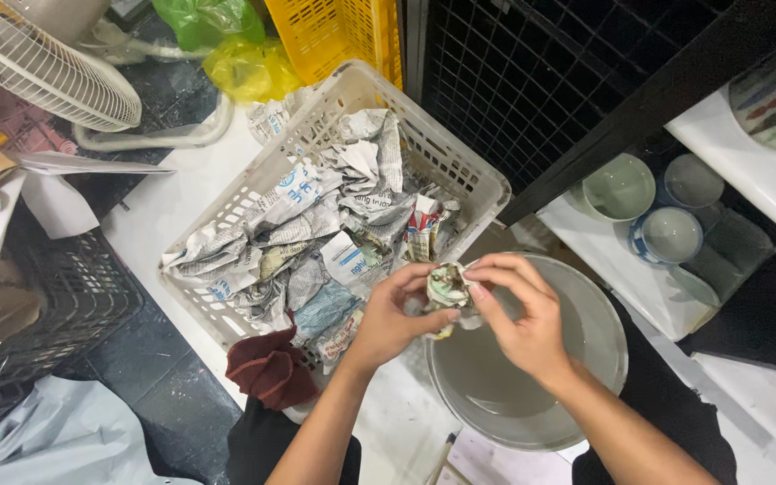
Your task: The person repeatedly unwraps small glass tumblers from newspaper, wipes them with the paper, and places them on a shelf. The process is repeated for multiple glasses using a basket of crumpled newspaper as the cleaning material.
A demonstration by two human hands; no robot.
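Crumpled newspaper bundle [448, 287] is pinched between both hands right over the rim of a big round grey bowl [586, 314], smooth and matte inside, which sits low in front of the person. It's a small wad, all creases and folds, with greenish and cream print showing, and whatever's wrapped inside is hidden. Left hand [391, 319] is curled closed around the bundle's left side with the thumb on top, and the right hand [521, 314] is closed on the other side, fingertips pressing into the paper. Just behind the hands there's a white plastic basket [464, 166] with lattice walls, stuffed with more scrunched newsprint [316, 224], soft grey and wrinkly with bits of blue and red ink. A dark red cloth [271, 368] is bunched up at the basket's near corner, looking soft and floppy. The basket rests on a white counter [163, 207]. Off to the right, on a white shelf [626, 269], sit three glossy round ceramic bowls [619, 187], pale green and blue-rimmed. Up top left there's a white wire fan guard [42, 67], and a yellow plastic crate [334, 31] behind the basket.
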